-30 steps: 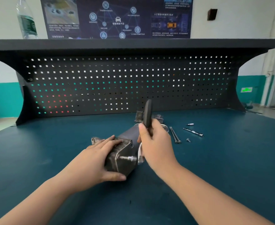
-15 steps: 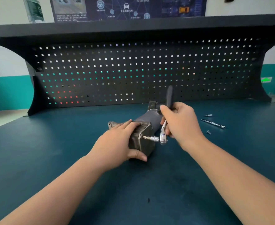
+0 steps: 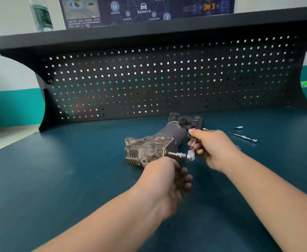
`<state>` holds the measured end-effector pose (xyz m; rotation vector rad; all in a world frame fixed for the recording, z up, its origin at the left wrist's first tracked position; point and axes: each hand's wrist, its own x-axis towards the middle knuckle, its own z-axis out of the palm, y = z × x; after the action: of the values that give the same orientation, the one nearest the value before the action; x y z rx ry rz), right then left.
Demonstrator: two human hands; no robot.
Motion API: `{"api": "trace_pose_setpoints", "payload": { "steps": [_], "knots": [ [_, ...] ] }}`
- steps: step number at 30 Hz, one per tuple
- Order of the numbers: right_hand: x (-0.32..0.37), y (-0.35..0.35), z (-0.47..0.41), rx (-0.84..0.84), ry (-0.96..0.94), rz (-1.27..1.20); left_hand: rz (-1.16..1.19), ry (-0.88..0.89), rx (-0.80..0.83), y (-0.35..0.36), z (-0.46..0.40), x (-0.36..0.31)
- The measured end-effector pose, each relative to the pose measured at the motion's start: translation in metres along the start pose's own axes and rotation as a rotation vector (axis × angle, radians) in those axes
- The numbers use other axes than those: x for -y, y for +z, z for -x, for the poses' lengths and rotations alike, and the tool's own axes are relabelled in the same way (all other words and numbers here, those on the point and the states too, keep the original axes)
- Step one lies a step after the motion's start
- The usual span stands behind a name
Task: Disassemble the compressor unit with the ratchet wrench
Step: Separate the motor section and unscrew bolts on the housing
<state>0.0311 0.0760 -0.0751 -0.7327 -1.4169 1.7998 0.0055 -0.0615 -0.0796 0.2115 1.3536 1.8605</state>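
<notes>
head view: the compressor unit (image 3: 154, 144) lies on its side on the blue counter (image 3: 58, 179), just past both hands. its finned metal end is nearest and its dark round body points away toward the pegboard (image 3: 167, 79).

the right grip (image 3: 214, 150) has its fingers curled around the ratchet wrench (image 3: 190, 155). only the shiny head of the wrench shows, just left of the grip; the handle is hidden inside the hand. a thin silver bit (image 3: 176, 154) runs from the wrench head into the side of the unit, so the tool looks set on a bolt there.

the left grip (image 3: 169, 180) is just in front of the unit, with loosely bent fingers. it is blurry and i see nothing in it. i cannot tell if it touches the unit.

to do this step well, i think the left grip should press down on the unit so it does not roll or slide. the bit should stay straight in line with the bolt. if it tips, it may slip off. short, even swings look best.

room to move: there is open blue counter to the left of the left grip and in front of both grips. to the right of the right grip lie a long thin tool (image 3: 243, 137) and a small bit (image 3: 239, 127), near but apart, so a wide swing that way could knock them. the pegboard stands well behind the unit. the near edge of the counter is not in view.
</notes>
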Motion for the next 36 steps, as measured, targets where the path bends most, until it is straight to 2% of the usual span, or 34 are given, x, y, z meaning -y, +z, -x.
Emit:
{"api": "trace_pose_setpoints", "payload": {
  "steps": [2, 4, 11, 16, 18, 20, 26, 29, 31, 36],
  "knots": [
    [-0.004, -0.001, -0.002, 0.050, 0.082, -0.069, 0.098, -0.098, 0.037, 0.009, -0.004, 0.011],
    [-0.005, -0.001, -0.003, 0.085, 0.093, -0.136, 0.169, -0.064, 0.019, 0.013, -0.009, 0.020],
    [0.009, 0.002, 0.008, 0.080, -0.067, -0.144, 0.354, 0.014, 0.078, 0.002, -0.015, 0.018],
    [0.014, 0.008, 0.018, 0.016, -0.281, 0.041, 0.422, 0.034, 0.152, 0.000, -0.011, 0.009],
    [0.015, 0.010, 0.020, 0.001, -0.324, 0.045, 0.434, 0.037, 0.168, 0.000, -0.012, 0.011],
    [0.013, 0.010, 0.017, 0.003, -0.271, -0.034, 0.440, 0.019, 0.180, 0.000, -0.013, 0.013],
    [-0.003, 0.005, 0.004, -0.023, 0.151, -0.381, 0.438, 0.014, 0.175, 0.001, -0.018, 0.020],
    [-0.006, 0.007, 0.003, -0.029, 0.221, -0.463, 0.440, 0.035, 0.167, 0.001, -0.020, 0.022],
    [-0.005, 0.007, 0.005, -0.015, 0.171, -0.437, 0.454, 0.035, 0.166, 0.000, -0.020, 0.022],
    [0.003, 0.011, 0.015, 0.016, -0.157, -0.237, 0.487, 0.033, 0.153, 0.001, -0.019, 0.020]
  ]
}}
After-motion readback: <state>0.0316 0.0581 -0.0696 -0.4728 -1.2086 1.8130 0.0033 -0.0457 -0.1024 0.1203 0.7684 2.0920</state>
